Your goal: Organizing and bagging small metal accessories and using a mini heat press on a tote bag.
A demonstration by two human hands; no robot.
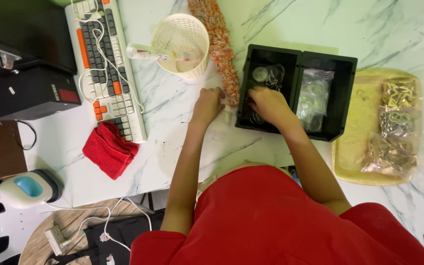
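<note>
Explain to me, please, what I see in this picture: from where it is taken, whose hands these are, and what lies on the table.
There is no machine here. A person in a red shirt wears a camera on the head, so the single picture looks straight down at that person's own two bare hands.

The right hand reaches into the left compartment of a black two-part bin, among small metal rings; whether it has a grip on one cannot be told. The right compartment holds clear bags of rings. The left hand rests on the marble table just beside the bin, on something small and clear that is hard to make out.

Around them lie a white basket, an orange knitted strip, a keyboard, a red cloth, and a yellow tray with bags of metal parts.
</note>
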